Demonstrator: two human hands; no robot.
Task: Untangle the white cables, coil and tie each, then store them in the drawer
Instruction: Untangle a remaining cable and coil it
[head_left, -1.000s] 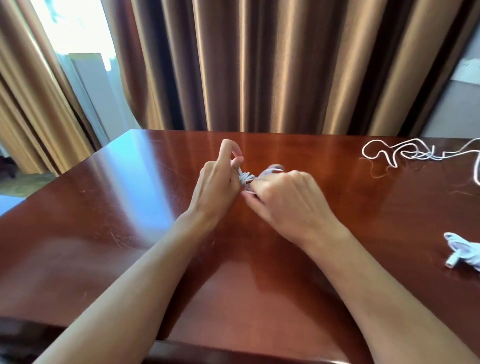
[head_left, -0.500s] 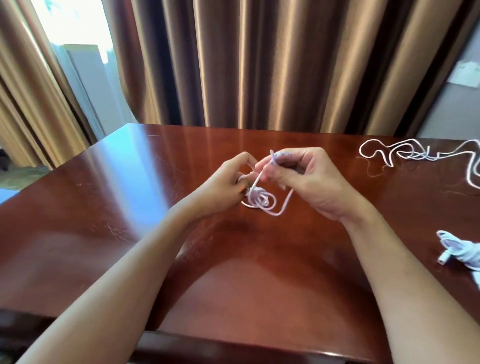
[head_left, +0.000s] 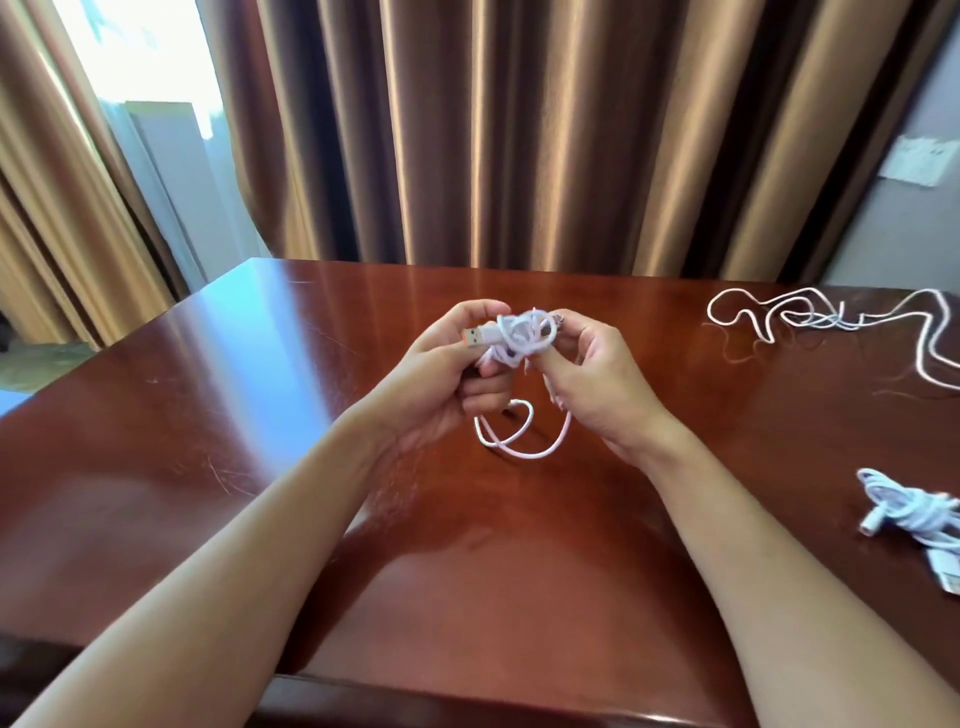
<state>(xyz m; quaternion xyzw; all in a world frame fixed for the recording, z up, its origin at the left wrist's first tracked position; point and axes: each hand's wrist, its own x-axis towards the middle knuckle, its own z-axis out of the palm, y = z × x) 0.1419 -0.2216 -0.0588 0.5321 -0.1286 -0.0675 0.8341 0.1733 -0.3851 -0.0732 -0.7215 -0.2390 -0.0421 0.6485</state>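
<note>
The person is gripping the bunched white cable (head_left: 522, 335) mid-tabletop (head_left: 208, 415) with both hands, left hand (head_left: 447, 374) pinching the USB plug end, right hand (head_left: 597, 374) pinching the wraps, looks like the tying step, next probably cinching that loose hanging loop.

Two bare forearms, no sleeves, left hand (head_left: 447, 371), right hand (head_left: 597, 382), no rings or watch
</note>
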